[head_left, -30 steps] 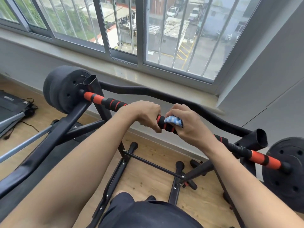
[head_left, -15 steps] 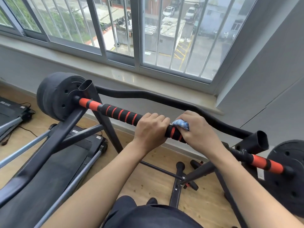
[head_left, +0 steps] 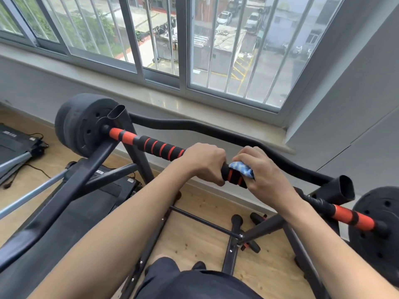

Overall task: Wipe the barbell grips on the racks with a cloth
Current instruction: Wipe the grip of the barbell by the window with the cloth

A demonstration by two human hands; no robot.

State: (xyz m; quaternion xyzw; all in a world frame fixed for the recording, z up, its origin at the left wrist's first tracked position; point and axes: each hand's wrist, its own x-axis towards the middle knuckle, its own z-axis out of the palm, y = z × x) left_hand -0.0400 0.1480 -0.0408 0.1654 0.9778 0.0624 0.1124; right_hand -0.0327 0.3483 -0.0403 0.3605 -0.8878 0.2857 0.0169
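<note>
I count one barbell across one rack, two weight stacks, left and right, one cloth, and my two hands, left and right.

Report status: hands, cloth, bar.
Left hand shut on bar grip. Right hand presses cloth around grip. Nothing in the way.

Black foam barbell grip with red spiral stripes; cloth mottled blue and white; weight plates black
</note>
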